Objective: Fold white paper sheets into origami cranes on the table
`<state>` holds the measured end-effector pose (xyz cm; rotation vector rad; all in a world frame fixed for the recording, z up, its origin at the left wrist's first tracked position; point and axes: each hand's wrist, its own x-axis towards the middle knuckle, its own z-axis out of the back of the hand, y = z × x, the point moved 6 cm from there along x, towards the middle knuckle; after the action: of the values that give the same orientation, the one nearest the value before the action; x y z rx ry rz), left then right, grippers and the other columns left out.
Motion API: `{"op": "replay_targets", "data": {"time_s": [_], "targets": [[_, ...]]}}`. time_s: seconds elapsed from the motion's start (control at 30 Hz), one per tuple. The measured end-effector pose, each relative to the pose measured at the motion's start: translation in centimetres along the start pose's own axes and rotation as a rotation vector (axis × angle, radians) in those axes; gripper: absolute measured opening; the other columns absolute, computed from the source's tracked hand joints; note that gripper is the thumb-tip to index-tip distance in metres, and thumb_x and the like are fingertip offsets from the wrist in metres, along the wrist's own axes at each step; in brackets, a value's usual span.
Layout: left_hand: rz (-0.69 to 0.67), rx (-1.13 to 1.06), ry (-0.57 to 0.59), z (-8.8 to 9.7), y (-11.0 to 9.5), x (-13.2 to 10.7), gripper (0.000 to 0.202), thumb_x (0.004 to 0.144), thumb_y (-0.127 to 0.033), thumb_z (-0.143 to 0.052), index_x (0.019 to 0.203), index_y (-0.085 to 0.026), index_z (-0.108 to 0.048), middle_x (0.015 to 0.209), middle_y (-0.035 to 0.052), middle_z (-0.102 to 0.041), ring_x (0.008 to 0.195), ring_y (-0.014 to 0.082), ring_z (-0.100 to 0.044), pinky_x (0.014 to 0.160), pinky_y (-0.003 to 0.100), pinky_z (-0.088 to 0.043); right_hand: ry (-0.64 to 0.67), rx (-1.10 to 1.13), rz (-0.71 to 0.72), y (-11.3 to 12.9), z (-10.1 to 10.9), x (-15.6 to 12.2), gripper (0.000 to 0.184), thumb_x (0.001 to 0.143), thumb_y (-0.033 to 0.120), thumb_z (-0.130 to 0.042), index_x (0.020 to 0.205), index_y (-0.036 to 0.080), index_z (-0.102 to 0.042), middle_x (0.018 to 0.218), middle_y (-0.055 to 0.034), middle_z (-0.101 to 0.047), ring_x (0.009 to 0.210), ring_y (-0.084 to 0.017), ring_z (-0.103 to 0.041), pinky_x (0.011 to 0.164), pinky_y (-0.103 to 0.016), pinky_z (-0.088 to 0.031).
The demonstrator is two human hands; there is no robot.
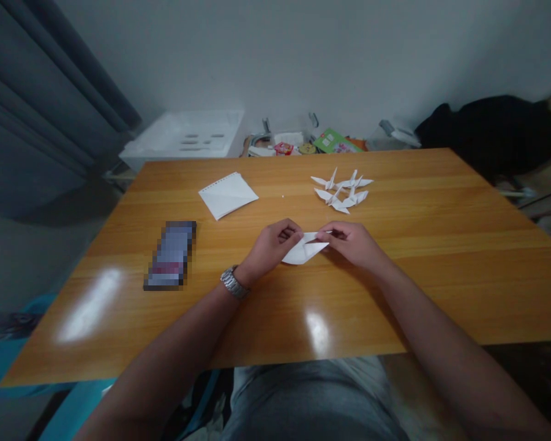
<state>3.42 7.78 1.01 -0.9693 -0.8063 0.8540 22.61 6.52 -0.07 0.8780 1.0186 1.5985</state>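
A partly folded white paper piece [303, 250] lies on the wooden table [395, 294] in front of me. My left hand [270, 247], with a metal watch on the wrist, pinches its left side with curled fingers. My right hand [351, 242] pinches its right tip. Beyond the hands sits a cluster of several finished white paper cranes [342, 191]. A white sheet of notepad paper [228, 194] lies further left.
A blurred-out dark phone [171, 255] lies on the table's left part. Behind the table stand a white plastic bin [183, 139], small clutter by the wall [303, 144] and dark clothing [491, 128] at right. Grey curtains hang at far left.
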Motion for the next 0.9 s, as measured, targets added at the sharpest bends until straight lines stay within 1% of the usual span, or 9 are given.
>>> {"op": "replay_targets", "data": {"time_s": [0.07, 0.17, 0.37, 0.43, 0.53, 0.63, 0.73, 0.8, 0.9], "targets": [[-0.009, 0.0, 0.011, 0.0, -0.2, -0.1, 0.024, 0.096, -0.039, -0.062, 0.094, -0.016, -0.066, 0.088, 0.0041, -0.07, 0.078, 0.0133, -0.065, 0.067, 0.022, -0.05, 0.011, 0.011, -0.007, -0.1, 0.1, 0.0, 0.035, 0.088, 0.053, -0.07, 0.09, 0.019, -0.077, 0.078, -0.0057, -0.076, 0.068, -0.02, -0.068, 0.064, -0.031, -0.05], [-0.01, 0.027, 0.03, 0.1, -0.5, -0.1, 0.023, 0.097, -0.039, -0.061, 0.095, -0.016, -0.065, 0.089, 0.004, -0.07, 0.078, 0.0135, -0.064, 0.068, 0.022, -0.05, 0.043, 0.034, -0.017, 0.1, 0.1, -0.1, 0.037, 0.089, 0.055, -0.069, 0.09, 0.019, -0.079, 0.082, -0.0065, -0.078, 0.069, -0.02, -0.069, 0.065, -0.031, -0.053], [-0.004, 0.044, 0.072, 0.6, -0.4, 0.1, 0.022, 0.097, -0.038, -0.06, 0.096, -0.017, -0.066, 0.088, 0.0044, -0.07, 0.079, 0.0143, -0.064, 0.069, 0.023, -0.049, 0.151, 0.055, -0.023, 1.2, 0.3, -0.4, 0.044, 0.093, 0.059, -0.062, 0.096, 0.019, -0.08, 0.084, -0.0071, -0.079, 0.072, -0.019, -0.071, 0.068, -0.031, -0.057], [-0.001, 0.034, 0.078, 0.6, -0.3, 0.2, 0.022, 0.096, -0.038, -0.061, 0.096, -0.017, -0.066, 0.088, 0.0044, -0.07, 0.079, 0.0139, -0.064, 0.069, 0.023, -0.049, 0.124, 0.062, -0.036, 1.2, 0.6, -0.4, 0.043, 0.091, 0.059, -0.063, 0.094, 0.019, -0.08, 0.082, -0.0074, -0.079, 0.07, -0.019, -0.071, 0.067, -0.031, -0.057], [0.0, 0.015, 0.076, 0.6, -0.2, 0.3, 0.023, 0.096, -0.039, -0.061, 0.097, -0.016, -0.066, 0.09, 0.005, -0.07, 0.079, 0.0139, -0.064, 0.069, 0.023, -0.049, 0.037, 0.063, -0.046, 1.1, 1.2, -0.3, 0.041, 0.089, 0.059, -0.068, 0.088, 0.019, -0.079, 0.079, -0.0077, -0.078, 0.067, -0.019, -0.071, 0.065, -0.032, -0.058], [0.001, 0.003, 0.061, 0.5, -0.3, 0.3, 0.023, 0.096, -0.039, -0.061, 0.097, -0.016, -0.066, 0.089, 0.0053, -0.07, 0.078, 0.0136, -0.063, 0.068, 0.023, -0.049, -0.021, 0.095, -0.049, 1.0, 1.3, -0.1, 0.045, 0.088, 0.063, -0.067, 0.087, 0.018, -0.077, 0.078, -0.008, -0.077, 0.066, -0.019, -0.071, 0.064, -0.033, -0.06], [-0.004, 0.019, 0.022, 0.7, -0.3, 0.4, 0.022, 0.096, -0.037, -0.062, 0.094, -0.015, -0.065, 0.086, 0.0047, -0.069, 0.077, 0.0134, -0.063, 0.067, 0.023, -0.049, -0.071, 0.188, -0.067, 0.8, 1.3, 0.0, 0.051, 0.087, 0.069, -0.064, 0.089, 0.018, -0.074, 0.082, -0.0093, -0.077, 0.07, -0.021, -0.072, 0.062, -0.033, -0.061], [-0.005, 0.023, 0.005, 0.7, -0.4, 0.4, 0.023, 0.095, -0.037, -0.062, 0.092, -0.015, -0.065, 0.085, 0.0042, -0.068, 0.077, 0.0136, -0.062, 0.068, 0.023, -0.048, -0.078, 0.21, -0.07, 0.8, 1.2, 0.0, 0.05, 0.084, 0.068, -0.068, 0.091, 0.02, -0.073, 0.086, -0.0097, -0.077, 0.076, -0.022, -0.073, 0.063, -0.033, -0.061], [-0.002, 0.018, 0.013, 0.4, -0.5, 0.4, 0.022, 0.095, -0.037, -0.061, 0.093, -0.015, -0.065, 0.087, 0.0044, -0.069, 0.078, 0.0139, -0.063, 0.069, 0.023, -0.049, -0.057, 0.175, -0.048, 0.7, 0.9, 0.0, 0.044, 0.079, 0.063, -0.076, 0.09, 0.021, -0.073, 0.088, -0.0085, -0.076, 0.079, -0.023, -0.072, 0.065, -0.034, -0.062]]}}
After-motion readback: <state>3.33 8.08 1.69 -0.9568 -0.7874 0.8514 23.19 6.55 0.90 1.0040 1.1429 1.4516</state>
